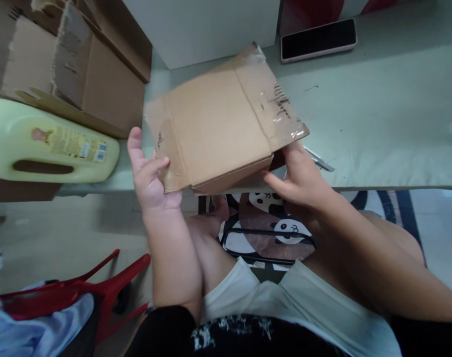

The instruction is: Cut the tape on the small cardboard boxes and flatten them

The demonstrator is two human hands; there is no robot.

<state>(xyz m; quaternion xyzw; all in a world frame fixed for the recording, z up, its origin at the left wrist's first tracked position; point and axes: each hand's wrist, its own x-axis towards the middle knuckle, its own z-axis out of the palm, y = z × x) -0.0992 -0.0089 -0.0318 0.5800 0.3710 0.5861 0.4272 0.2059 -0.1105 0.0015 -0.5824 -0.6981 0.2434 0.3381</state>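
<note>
A brown cardboard box [214,114] with end flaps spread out to both sides is raised and tilted over the table's front edge. Shiny clear tape and dark scribbled marks show on its right flap [276,101]. At the left flap, my left hand [149,173] grips the edge, its thumb on top and one finger pointing up. My right hand [298,173] supports the box from below the right flap; its thumb shows near the lower corner, while the flap hides the other fingertips. Partly behind this hand lies a thin metallic item [318,159] of unclear kind.
A yellow jug [88,124] lies at the left before larger cardboard boxes [110,84]. A white box [211,29] and a phone [318,39] are at the back of the pale green table [389,124]. A red chair [110,287] stands lower left.
</note>
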